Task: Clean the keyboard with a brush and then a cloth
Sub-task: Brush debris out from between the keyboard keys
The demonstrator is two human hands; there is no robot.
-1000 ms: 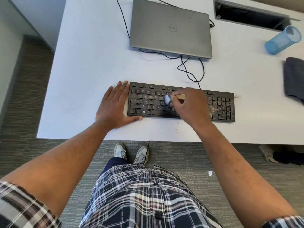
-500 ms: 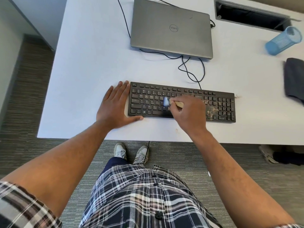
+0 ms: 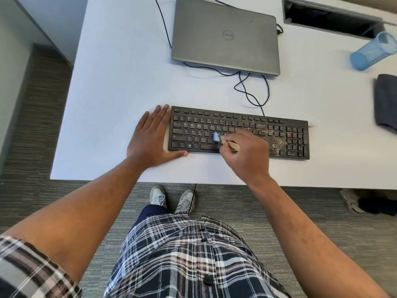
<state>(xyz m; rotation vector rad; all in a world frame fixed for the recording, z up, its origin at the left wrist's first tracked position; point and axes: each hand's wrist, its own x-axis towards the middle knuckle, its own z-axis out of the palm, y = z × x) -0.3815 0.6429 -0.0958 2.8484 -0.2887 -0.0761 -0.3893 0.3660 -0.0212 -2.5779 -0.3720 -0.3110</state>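
1. Black keyboard (image 3: 238,132) lies flat near the 6 o'clock edge of the white surface (image 3: 120,82), long side parallel to that edge.
2. Left hand (image 3: 150,136) flat on the surface, fingers straight and released, pressed against the keyboard's 9 o'clock end; thumb runs along its near edge.
3. Right hand (image 3: 245,151) in a clenched grip on the brush (image 3: 223,141) (wooden handle, pale blue bristles). Bristles touch the keys around the middle letter rows.
4. Brownish dust and crumbs cover the keys toward 3 o'clock, beside the number pad.
5. Dark cloth (image 3: 386,102) sits at 3 o'clock, well apart from the keyboard.
6. Closed grey laptop (image 3: 225,37) at 12 o'clock; blue cup (image 3: 373,51) tipped on its side at 2 o'clock.
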